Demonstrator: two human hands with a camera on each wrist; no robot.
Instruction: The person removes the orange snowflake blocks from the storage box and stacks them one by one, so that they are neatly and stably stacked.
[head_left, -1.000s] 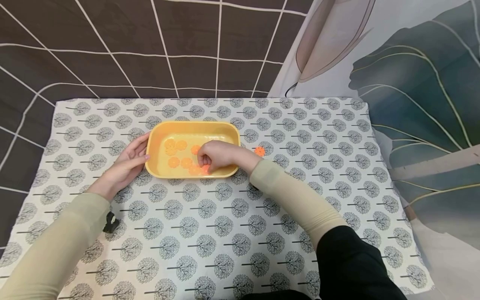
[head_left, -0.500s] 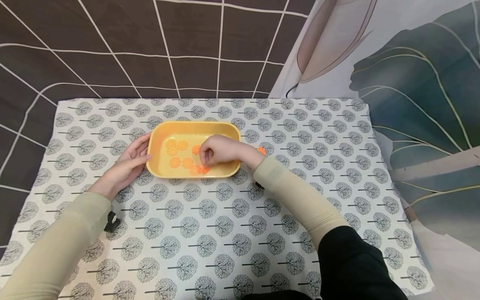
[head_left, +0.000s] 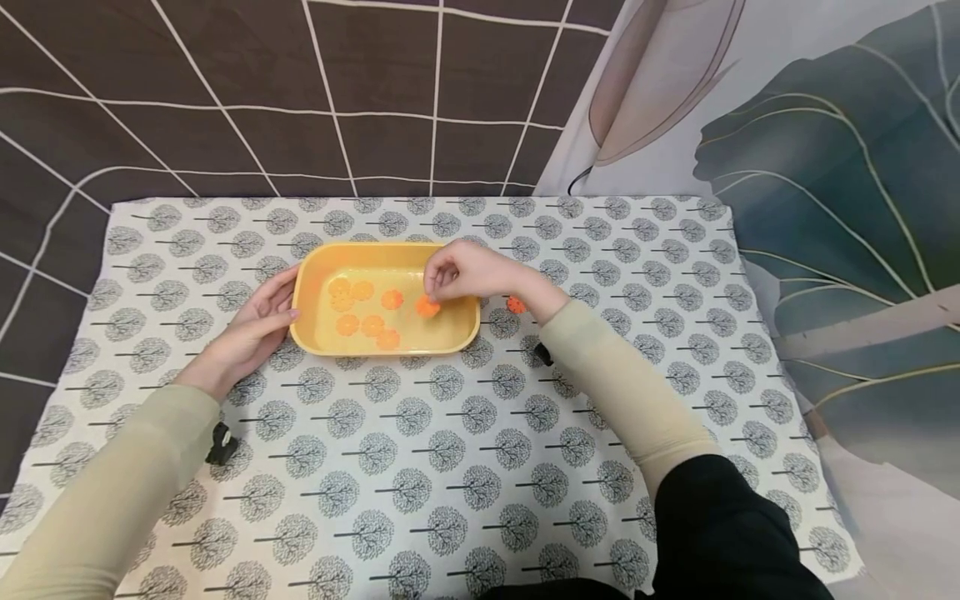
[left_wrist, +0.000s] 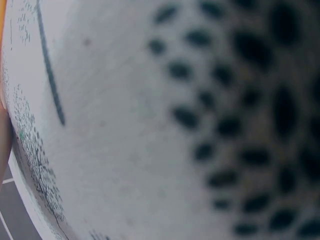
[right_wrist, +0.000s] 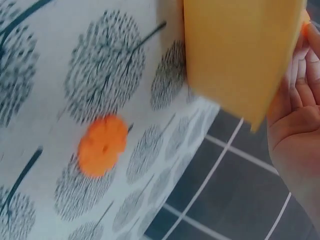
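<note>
My right hand (head_left: 476, 268) pinches a flower-shaped carrot slice (head_left: 428, 306) over the right part of a yellow basin (head_left: 465, 340). In the right wrist view, a bit of that carrot slice (right_wrist: 306, 25) shows at the fingertips, beyond the basin wall (right_wrist: 235, 55). Several more scalloped carrot slices (head_left: 372, 326) lie in the shallow liquid, mostly toward the left. At the basin's left end, my left hand (head_left: 255, 327) holds the side, thumb at the rim. Another carrot slice (head_left: 516, 305) lies on the cloth to the right, partly behind my right wrist.
A white cloth (head_left: 450, 517) printed with grey trees covers the table. Behind it hangs a dark curtain (head_left: 390, 142) with white grid lines; a leaf-patterned one (head_left: 825, 192) is at the right. A small black device (head_left: 222, 444) sits at my left wrist.
My right hand has risen from the basin's near side and moved right and away from me, with a carrot slice now in its fingertips. The left hand has kept its place.
</note>
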